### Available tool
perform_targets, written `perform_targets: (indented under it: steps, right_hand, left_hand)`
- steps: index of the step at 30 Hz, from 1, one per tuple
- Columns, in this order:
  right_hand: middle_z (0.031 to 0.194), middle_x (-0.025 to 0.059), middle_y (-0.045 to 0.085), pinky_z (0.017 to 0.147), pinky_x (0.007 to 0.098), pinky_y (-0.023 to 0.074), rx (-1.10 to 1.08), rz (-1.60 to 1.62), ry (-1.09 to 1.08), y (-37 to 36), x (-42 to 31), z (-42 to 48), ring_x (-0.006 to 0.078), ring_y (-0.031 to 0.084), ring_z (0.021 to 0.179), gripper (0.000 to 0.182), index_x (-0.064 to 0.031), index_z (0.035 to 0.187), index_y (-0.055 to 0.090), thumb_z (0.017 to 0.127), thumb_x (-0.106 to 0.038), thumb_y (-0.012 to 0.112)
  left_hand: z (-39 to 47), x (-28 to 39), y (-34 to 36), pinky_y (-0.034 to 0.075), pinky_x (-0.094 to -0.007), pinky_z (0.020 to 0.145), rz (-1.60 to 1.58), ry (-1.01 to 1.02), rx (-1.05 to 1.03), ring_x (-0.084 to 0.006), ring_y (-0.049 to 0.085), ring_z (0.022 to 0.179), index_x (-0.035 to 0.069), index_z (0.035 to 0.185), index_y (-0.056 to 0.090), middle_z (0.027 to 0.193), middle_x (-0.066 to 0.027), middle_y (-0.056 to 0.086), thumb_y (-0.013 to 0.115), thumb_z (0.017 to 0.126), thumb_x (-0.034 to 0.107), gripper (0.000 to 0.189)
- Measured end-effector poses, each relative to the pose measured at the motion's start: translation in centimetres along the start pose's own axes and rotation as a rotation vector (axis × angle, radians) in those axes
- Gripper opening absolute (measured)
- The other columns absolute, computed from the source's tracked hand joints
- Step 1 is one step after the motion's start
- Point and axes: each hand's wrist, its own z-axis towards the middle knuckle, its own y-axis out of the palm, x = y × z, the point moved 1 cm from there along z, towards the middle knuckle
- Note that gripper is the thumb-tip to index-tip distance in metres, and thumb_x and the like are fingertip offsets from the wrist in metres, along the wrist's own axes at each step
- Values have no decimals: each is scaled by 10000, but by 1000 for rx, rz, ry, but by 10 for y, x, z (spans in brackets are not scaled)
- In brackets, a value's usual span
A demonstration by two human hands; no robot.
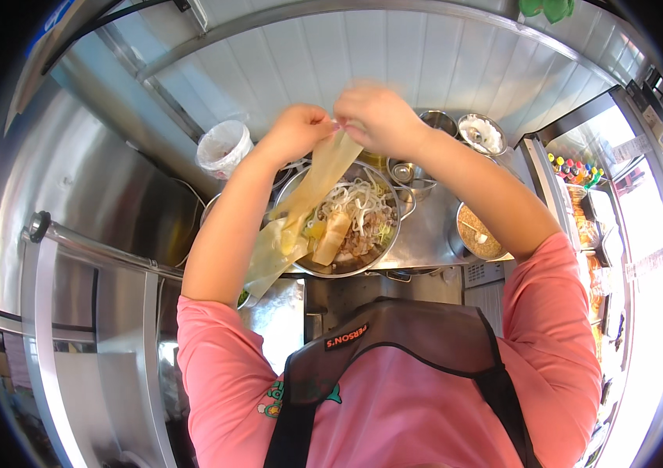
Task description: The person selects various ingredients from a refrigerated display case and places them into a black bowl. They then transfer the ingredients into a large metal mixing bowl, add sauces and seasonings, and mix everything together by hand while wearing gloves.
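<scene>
My left hand [304, 132] and my right hand [379, 119] meet above the counter's far side, their fingertips pinching the upper end of a long, pale yellow translucent sheet [324, 169]. It looks like thin plastic, though I cannot tell for sure. Its lower part hangs over the left side of a wide metal pan [397, 229] and spreads past the rim. In the pan lie white noodle-like strands [357, 198], brownish chopped food [360, 237] and a flat tan piece [331, 238]. The right hand is slightly blurred.
A plastic-lined white bucket [224, 149] stands behind left. At the back right are a bowl of white food [482, 133] and a metal pot [439, 121]. A bowl of tan, grainy food [476, 228] sits under my right forearm. A glass-fronted display case [606, 193] borders the right.
</scene>
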Motion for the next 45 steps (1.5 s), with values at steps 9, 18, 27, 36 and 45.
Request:
perform_targets:
  steps: [9, 18, 27, 36, 45]
  right_hand:
    - [1267, 243, 762, 1002, 475, 579, -619, 255, 640, 19, -9, -24, 404, 747, 1141, 384, -16, 1337, 728, 1004, -108, 560]
    - [1027, 70, 752, 712, 447, 521, -751, 677, 1087, 32, -15, -32, 223, 633, 742, 286, -22, 1251, 757, 1047, -174, 625]
    - [1164, 55, 785, 901, 434, 561, -384, 343, 352, 97, -45, -85, 252, 724, 989, 338, -88, 1327, 741, 1064, -288, 669]
    - [1213, 74, 766, 935, 437, 560, -350, 365, 690, 139, -71, -183, 272, 708, 1055, 349, -79, 1350, 720, 1059, -262, 659]
    - [1261, 92, 747, 969, 439, 560, -302, 372, 746, 134, -81, -194, 293, 691, 1121, 363, -70, 1374, 699, 1054, -236, 649]
  left_hand:
    - [-13, 7, 19, 443, -380, 588, 425, 211, 217, -207, 562, 595, 25, 823, 656, 704, -101, 656, 723, 1027, 199, 277]
    - [-22, 33, 71, 547, -506, 684, 667, 526, 299, -383, 698, 757, 42, 892, 668, 791, -161, 687, 731, 932, 211, 185]
    - [-92, 12, 210, 595, -432, 753, 671, 582, 208, -299, 736, 853, 60, 983, 673, 871, -122, 706, 700, 894, 178, 150]
    - [-146, -66, 288, 596, -448, 742, 347, 336, -11, -316, 752, 838, 45, 996, 662, 876, -144, 745, 756, 927, 324, 302]
    - [-161, -84, 280, 573, -456, 723, 323, 391, 218, -326, 710, 797, 82, 950, 638, 856, -114, 695, 808, 867, 325, 307]
